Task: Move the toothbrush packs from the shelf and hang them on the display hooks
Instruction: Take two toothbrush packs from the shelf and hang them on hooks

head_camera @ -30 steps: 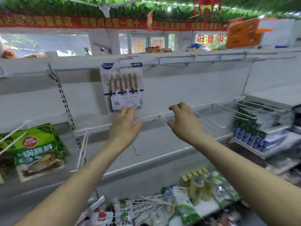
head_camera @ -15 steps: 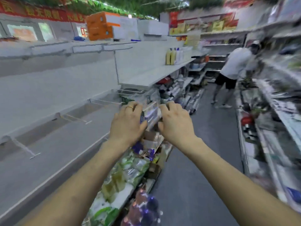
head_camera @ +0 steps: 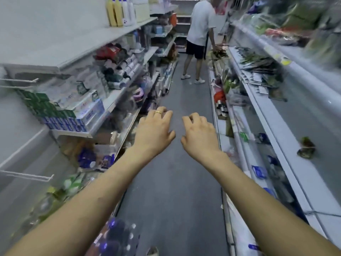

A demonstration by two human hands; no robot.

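My left hand (head_camera: 154,129), with a gold ring, and my right hand (head_camera: 198,133) are both held out over the aisle floor, side by side and a little apart. Their fingers are loosely curled and hold nothing. Bare white display hooks (head_camera: 27,175) stick out from the white panel at the far left, with another hook (head_camera: 20,80) higher up. No toothbrush pack shows in this blurred view.
Left shelves hold stacked toothpaste boxes (head_camera: 77,108) and bottles (head_camera: 118,11). On the right runs a long white shelf unit (head_camera: 276,126) with flat packs. A person in a white shirt (head_camera: 200,30) stands farther down the grey aisle (head_camera: 175,182).
The view has swung right from the hooks and the hung toothbrush pack to face down the aisle. My hands, which were together half a second ago, have moved apart and hold nothing.
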